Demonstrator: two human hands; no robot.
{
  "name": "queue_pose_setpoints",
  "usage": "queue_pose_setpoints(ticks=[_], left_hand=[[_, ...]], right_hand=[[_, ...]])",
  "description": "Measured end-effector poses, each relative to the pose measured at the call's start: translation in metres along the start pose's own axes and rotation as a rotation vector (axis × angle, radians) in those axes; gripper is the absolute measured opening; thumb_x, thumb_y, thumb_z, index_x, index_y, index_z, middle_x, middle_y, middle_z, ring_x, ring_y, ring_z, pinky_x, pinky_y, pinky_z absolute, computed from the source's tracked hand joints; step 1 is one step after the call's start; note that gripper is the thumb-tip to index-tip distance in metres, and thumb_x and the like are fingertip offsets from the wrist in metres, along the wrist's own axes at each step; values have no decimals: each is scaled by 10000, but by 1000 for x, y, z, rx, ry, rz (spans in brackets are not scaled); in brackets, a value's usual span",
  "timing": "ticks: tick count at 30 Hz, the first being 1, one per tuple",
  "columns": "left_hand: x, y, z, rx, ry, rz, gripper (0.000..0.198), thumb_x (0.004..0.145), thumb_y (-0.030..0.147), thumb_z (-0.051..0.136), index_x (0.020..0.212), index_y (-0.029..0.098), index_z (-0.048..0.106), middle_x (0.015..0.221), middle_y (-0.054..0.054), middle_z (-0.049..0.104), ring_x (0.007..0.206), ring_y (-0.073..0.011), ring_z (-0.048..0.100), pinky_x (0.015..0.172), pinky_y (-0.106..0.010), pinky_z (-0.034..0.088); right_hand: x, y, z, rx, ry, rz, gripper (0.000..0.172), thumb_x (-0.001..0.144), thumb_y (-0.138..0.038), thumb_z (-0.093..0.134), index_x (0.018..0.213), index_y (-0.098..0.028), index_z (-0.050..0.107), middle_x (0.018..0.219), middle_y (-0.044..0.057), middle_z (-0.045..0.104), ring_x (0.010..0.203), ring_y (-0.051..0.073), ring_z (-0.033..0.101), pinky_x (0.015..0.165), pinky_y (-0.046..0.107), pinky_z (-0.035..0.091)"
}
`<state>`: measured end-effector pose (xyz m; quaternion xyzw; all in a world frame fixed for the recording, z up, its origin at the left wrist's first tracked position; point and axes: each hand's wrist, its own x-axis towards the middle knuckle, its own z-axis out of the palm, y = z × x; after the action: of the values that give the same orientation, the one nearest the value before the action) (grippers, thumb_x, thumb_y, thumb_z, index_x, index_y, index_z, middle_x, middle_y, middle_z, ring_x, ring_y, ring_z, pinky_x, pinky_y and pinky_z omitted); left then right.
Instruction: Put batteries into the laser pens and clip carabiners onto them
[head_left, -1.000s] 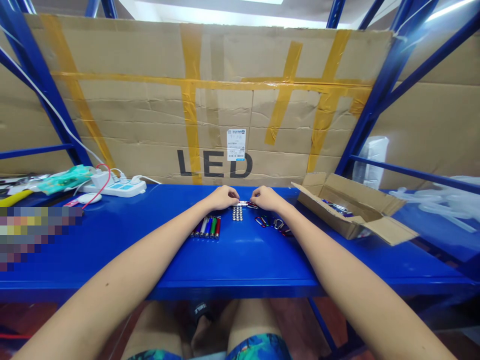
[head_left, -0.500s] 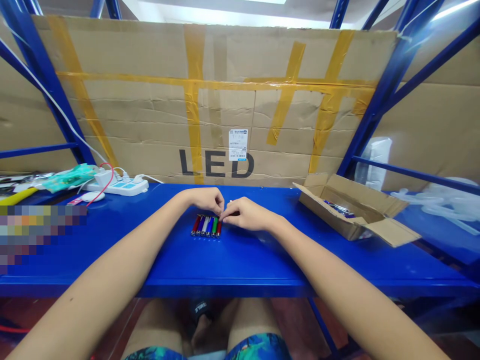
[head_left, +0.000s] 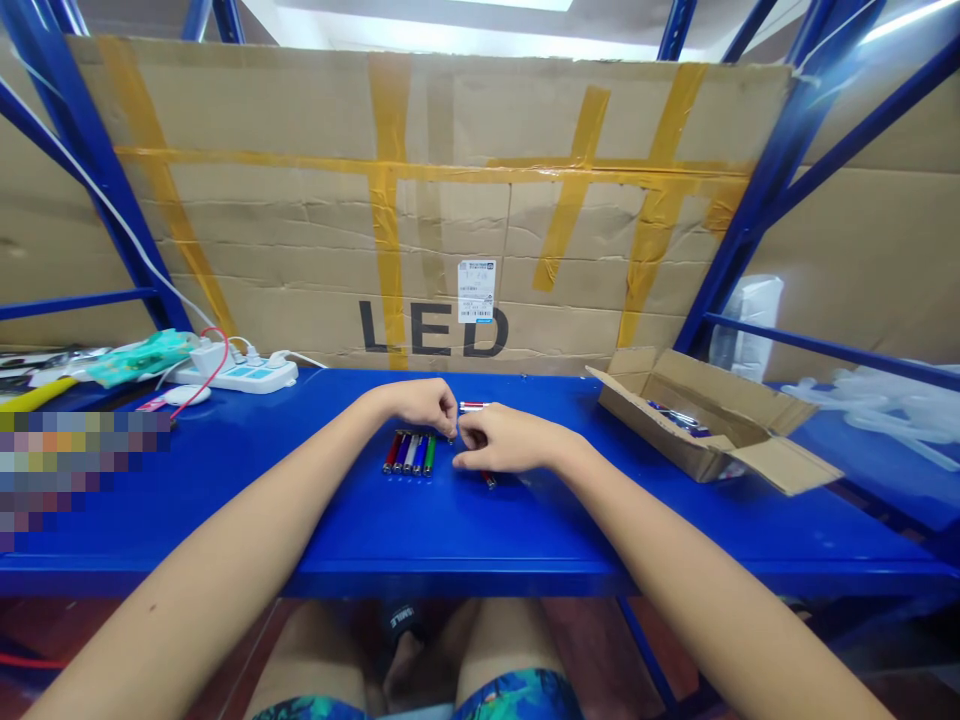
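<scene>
While the left hand (head_left: 424, 404) and right hand (head_left: 510, 441) sit by the row of mini flashlights (head_left: 409, 452), fingers curled together, clamping unclear; silver-red flashlight (head_left: 472, 406) just right of the row looks light, stiff, slippery: grip its barrel.

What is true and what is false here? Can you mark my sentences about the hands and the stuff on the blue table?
1. A row of small coloured metal tubes lies on the blue metal shelf. True.
2. The person's right hand is inside the open brown cardboard box. False: the hand is over the blue shelf, and the box sits apart, further right.
3. A white power strip with blue switches sits to the left of the hands. True.
4. The big black letters on the taped cardboard sheet say STOP. False: they say LED.
</scene>
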<state>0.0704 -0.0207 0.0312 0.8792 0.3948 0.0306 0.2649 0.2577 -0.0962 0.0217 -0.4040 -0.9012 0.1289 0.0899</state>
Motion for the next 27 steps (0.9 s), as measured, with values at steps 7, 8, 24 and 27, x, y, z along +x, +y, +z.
queue_pose_setpoints(ticks=[7,8,24,27], left_hand=[[-4,14,6,36,-39,24,245,610,395,801,695,181,717,622,18,627,577,-117,505,543,-248,338],[-4,16,7,37,-49,40,256,622,409,793,711,181,719,634,17,632,588,-118,510,547,-245,344],[-2,23,21,267,243,79,175,755,233,605,841,191,751,861,-51,742,777,-174,635,702,-262,432],[-1,24,23,278,237,55,169,753,264,614,808,189,755,820,-51,740,741,-174,634,667,-262,425]], right_hand=[[-8,8,-11,-52,-185,223,143,680,-232,699,716,-200,564,648,-4,638,543,127,527,489,252,316],[-10,13,-15,-56,-178,237,156,662,-235,704,718,-198,563,663,-1,641,557,132,531,486,252,317],[-14,53,-31,154,104,221,172,721,-223,614,852,-154,702,739,32,700,647,147,586,561,265,410],[-14,54,-30,149,117,229,163,726,-228,619,849,-155,698,738,32,700,645,148,587,559,266,413]])
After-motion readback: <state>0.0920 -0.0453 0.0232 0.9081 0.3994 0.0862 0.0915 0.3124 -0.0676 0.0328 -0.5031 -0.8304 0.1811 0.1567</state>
